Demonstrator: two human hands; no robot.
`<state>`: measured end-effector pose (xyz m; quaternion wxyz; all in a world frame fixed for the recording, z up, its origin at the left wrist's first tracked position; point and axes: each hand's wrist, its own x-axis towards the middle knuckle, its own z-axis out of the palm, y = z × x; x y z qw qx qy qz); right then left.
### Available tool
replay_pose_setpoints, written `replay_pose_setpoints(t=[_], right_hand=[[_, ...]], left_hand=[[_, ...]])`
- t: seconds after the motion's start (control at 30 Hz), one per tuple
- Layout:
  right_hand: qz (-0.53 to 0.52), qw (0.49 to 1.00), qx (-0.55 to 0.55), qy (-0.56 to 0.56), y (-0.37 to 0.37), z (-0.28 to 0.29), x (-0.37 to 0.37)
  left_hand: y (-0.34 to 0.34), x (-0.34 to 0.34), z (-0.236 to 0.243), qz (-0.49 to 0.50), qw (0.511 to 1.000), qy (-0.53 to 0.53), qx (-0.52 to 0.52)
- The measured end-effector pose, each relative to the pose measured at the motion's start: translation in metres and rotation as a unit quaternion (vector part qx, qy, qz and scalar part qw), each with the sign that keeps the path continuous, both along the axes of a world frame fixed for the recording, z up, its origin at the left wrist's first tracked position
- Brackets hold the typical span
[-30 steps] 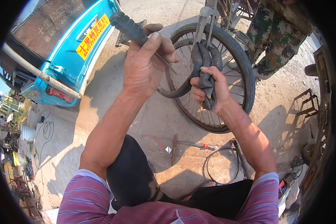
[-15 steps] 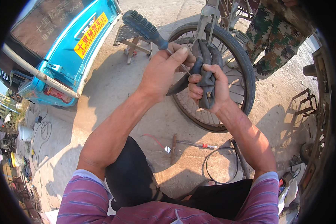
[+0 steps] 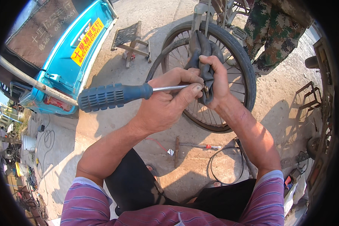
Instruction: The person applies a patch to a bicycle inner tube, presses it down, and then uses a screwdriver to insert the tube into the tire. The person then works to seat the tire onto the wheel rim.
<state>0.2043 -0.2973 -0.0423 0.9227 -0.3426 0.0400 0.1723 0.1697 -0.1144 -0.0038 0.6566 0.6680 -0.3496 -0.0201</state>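
A black rubber inner tube (image 3: 204, 47) is gathered in folds in front of a bicycle wheel (image 3: 248, 73). My right hand (image 3: 220, 83) is closed round the bunched tube, its thumb pressed on top. A short brass-coloured valve stem (image 3: 206, 89) pokes out of the folds below that thumb. My left hand (image 3: 164, 101) pinches the thin metal shaft of a screwdriver (image 3: 115, 96) with a ribbed blue handle pointing left. The screwdriver's tip end is hidden by my left fingers, which are close against the tube beside the valve.
A person in camouflage trousers (image 3: 275, 34) stands beyond the wheel. A blue cargo vehicle (image 3: 66, 67) is at the left, with a folding stool (image 3: 129, 36) near it. Between my legs and the wheel lie a wooden-handled bar (image 3: 177, 150) and a looped black hose (image 3: 211, 165).
My left hand has come down and turned, so the screwdriver swings from pointing up to lying nearly level, handle left. My left fingers are now at the valve. My right hand still grips the tube.
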Motion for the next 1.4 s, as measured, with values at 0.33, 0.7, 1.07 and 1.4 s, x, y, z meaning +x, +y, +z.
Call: replay_pose_setpoints(t=[0.33, 0.7, 1.07, 1.4], right_hand=[[0.007, 0.998, 0.035, -0.043, -0.001, -0.005, 0.005], [0.040, 0.996, 0.044, -0.059, -0.005, -0.005, 0.006], [0.021, 0.998, 0.029, -0.049, -0.002, -0.005, 0.007], [0.000, 1.000, 0.003, -0.029, -0.001, -0.005, 0.006]], left_hand=[[-0.005, 0.004, -0.016, 0.007, 1.000, -0.010, -0.005], [-0.009, 0.005, -0.018, -0.003, 0.999, 0.042, -0.027], [-0.006, 0.007, -0.017, -0.009, 1.000, -0.002, 0.001], [-0.005, 0.009, -0.017, -0.003, 0.998, -0.051, 0.045]])
